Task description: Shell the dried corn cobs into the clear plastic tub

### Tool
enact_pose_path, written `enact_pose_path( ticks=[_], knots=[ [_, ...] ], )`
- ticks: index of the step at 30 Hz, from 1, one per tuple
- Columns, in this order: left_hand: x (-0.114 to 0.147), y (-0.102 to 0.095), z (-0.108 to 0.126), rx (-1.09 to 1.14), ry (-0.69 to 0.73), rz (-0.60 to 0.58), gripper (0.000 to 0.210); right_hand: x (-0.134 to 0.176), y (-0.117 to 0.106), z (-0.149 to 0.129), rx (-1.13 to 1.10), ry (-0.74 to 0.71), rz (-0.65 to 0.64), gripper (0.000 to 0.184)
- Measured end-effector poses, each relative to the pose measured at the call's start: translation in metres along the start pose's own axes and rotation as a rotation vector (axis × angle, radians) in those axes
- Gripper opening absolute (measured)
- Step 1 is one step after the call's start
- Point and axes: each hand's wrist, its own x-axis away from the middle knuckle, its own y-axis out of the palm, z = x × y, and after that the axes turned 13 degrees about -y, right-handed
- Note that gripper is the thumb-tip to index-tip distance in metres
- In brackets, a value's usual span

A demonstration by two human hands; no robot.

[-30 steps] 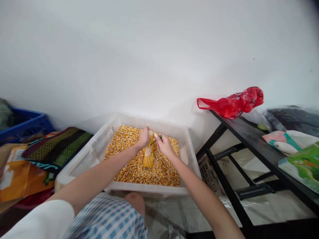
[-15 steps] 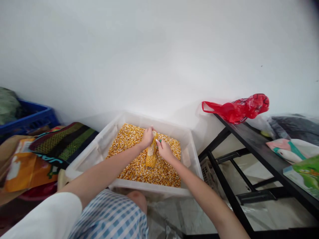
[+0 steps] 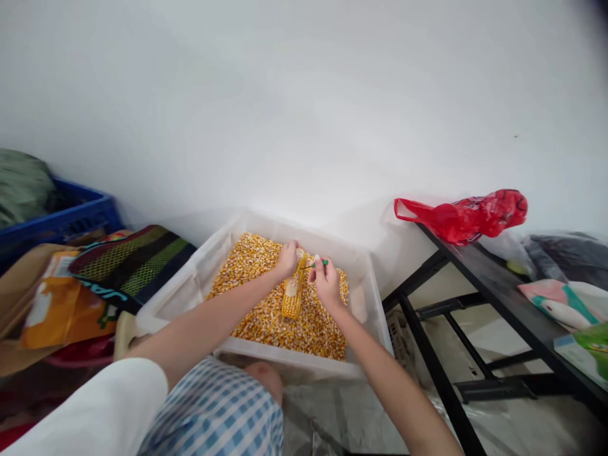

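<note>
The left hand (image 3: 288, 258) is closed around the far end of a corn cob (image 3: 291, 301), its fingers partly hidden. The right hand (image 3: 327, 282) pinches the green handle of a thin tool (image 3: 323, 263), whose dark shaft points left and reaches the cob; whether its tip digs in is too small to tell. The cob lies lengthwise, near end toward the person, showing a pale stripped patch among yellow rows. It is over the middle of the tub; whether it rests on the kernels below is unclear.

A plain white wall (image 3: 304, 126) rises on the far side, with a grey floor (image 3: 327, 411) on the near side. To the right, a narrow black desk (image 3: 494, 272) carries a red plastic bag (image 3: 468, 215) at its far end, then a clear bag (image 3: 570, 256) with dark contents, a pink, white and teal package (image 3: 560, 301) and a green one nearer.

The white tub (image 3: 304, 358) holds a broad bed of loose yellow kernels (image 3: 313, 332). At far left, a blue crate (image 3: 71, 218) contains a grey-green bundle (image 3: 23, 187); nearer lie a striped mesh bag (image 3: 137, 259) and an orange package (image 3: 71, 316).
</note>
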Motion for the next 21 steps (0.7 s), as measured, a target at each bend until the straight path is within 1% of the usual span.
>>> enact_pose_path(
  ticks=[4, 9, 15, 21],
  knots=[
    [-0.0004, -0.0019, 0.0015, 0.037, -0.051, 0.016, 0.038, 0.0000, 0.0023, 0.0008, -0.044, 0.004, -0.005, 0.027],
    [-0.0025, -0.0033, 0.0007, 0.093, -0.094, -0.004, 0.036, 0.0019, 0.0056, 0.0028, -0.025, -0.016, -0.005, 0.024],
    [-0.0045, -0.0052, -0.0001, 0.047, -0.106, 0.038, 0.034, 0.0032, 0.0063, 0.0000, 0.009, -0.039, -0.046, 0.024],
    [-0.0050, -0.0063, -0.0005, 0.093, -0.138, 0.002, 0.033, 0.0042, 0.0058, -0.0037, 0.055, -0.054, -0.103, 0.024]
  ],
)
